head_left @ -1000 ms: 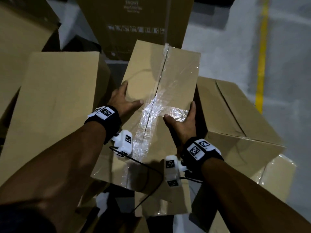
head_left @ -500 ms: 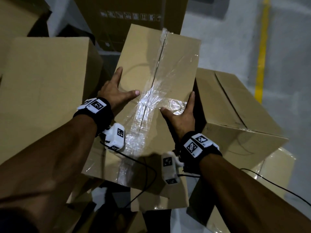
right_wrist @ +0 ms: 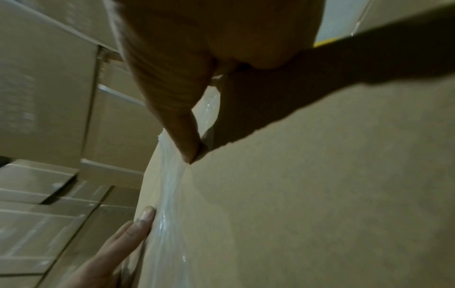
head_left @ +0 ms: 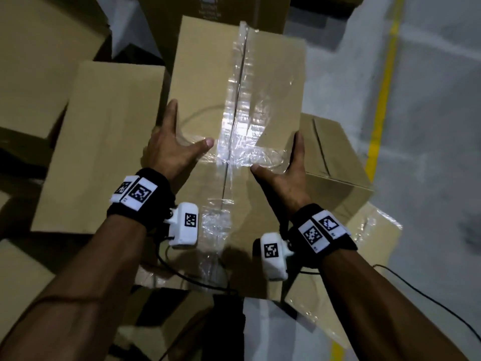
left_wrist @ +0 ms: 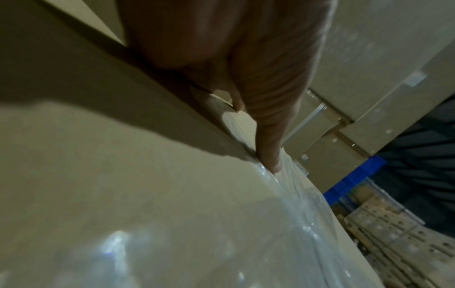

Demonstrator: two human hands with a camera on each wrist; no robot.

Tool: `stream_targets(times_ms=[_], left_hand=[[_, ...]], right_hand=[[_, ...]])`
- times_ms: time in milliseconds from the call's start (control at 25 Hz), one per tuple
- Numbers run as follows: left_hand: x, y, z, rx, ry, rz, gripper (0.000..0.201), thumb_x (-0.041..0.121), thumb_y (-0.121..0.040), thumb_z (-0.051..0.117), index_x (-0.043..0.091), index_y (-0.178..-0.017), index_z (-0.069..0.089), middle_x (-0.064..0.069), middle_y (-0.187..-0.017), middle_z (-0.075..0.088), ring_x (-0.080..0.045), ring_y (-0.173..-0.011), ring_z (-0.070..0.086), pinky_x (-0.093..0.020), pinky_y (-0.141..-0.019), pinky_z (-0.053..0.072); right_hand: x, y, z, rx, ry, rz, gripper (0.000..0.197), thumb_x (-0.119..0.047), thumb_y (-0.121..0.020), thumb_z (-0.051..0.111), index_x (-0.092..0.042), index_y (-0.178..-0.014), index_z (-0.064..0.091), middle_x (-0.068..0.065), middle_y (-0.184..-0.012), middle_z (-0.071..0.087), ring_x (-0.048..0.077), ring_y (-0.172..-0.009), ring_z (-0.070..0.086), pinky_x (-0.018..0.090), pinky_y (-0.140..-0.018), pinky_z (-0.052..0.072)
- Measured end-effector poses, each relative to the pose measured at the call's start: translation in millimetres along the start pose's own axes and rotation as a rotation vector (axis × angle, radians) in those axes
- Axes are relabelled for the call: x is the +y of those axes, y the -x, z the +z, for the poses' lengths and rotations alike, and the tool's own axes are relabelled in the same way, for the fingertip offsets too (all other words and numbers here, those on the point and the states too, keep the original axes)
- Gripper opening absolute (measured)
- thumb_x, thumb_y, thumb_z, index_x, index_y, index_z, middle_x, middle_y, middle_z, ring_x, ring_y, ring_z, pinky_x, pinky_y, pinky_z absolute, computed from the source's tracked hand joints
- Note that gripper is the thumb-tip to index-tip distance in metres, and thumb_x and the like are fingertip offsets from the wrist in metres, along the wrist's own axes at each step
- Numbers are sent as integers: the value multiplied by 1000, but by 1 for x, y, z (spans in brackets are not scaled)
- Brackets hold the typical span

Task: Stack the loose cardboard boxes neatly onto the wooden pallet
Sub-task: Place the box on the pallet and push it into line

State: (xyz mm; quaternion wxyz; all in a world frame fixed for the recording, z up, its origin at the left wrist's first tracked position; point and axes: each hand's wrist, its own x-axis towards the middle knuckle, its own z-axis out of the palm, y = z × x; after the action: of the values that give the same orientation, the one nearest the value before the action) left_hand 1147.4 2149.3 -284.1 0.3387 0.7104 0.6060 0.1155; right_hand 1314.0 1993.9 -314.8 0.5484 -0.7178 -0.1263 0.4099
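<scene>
A plain box (head_left: 101, 142) lies at the left, its long right edge just beside the taped box (head_left: 203, 82) that both hands hold in the middle of the head view. The taped box is brown cardboard, long and narrow, with a wrinkled strip of clear tape (head_left: 235, 121) running along its centre seam and a cross strip near the thumbs – the film catches the light and looks loose in places.

The left hand (head_left: 170, 149) clasps the box's left edge: thumb laid across the top toward the tape, fingers over the side and hidden. The right hand (head_left: 285, 175) mirrors it on the right edge, thumb on the cross strip, fingers out of sight down the side. In the left wrist view the left thumb (left_wrist: 268, 124) presses flat on the top face.

Right of the held box sits a lower box (head_left: 335, 162), its flap seam showing, close against the held box's right side. Beyond it the grey floor (head_left: 437, 126) is open, with a yellow line (head_left: 382, 100) running along it. More cartons crowd the far edge and the left.
</scene>
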Motion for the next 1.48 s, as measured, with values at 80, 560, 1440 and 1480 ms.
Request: stream_targets(times_ms=[80,560,1440,1480], left_hand=[[17,51,-27,64,32,6,100,65,-74,72,53,-151,9,-4,-152,39,-34,-133,44,-44,-108,35],[55,409,-52,436,318,-58,102,51,-70,83,43,-148,18,8,-156,35,-23,-134,43,-27,-100,29],[-76,976,-100,1129,396,-627,106,58,-70,81,37,-150,15,2,-158,34,-31,-136,43,-44,-111,35],[-87,1000,-100,1141,395,-658,106,59,-69,81,37,-150,15,1,-158,35,-31,-136,44,-44,-110,35]], right_hand=[[-23,45,-16,-43,-33,-14,116,-26,-63,90,-70,-142,17,-16,-164,15,24,-144,38,54,-109,45],[-37,289,-184,-278,185,-399,117,-23,-70,91,-40,-155,12,-11,-154,33,21,-137,40,48,-113,40],[57,709,-198,-1124,502,-596,118,-31,-71,89,-48,-153,6,0,-163,29,25,-144,34,53,-119,30],[67,731,-195,-1152,514,-592,117,-29,-72,89,-46,-154,6,-1,-163,27,24,-144,34,51,-119,30]])
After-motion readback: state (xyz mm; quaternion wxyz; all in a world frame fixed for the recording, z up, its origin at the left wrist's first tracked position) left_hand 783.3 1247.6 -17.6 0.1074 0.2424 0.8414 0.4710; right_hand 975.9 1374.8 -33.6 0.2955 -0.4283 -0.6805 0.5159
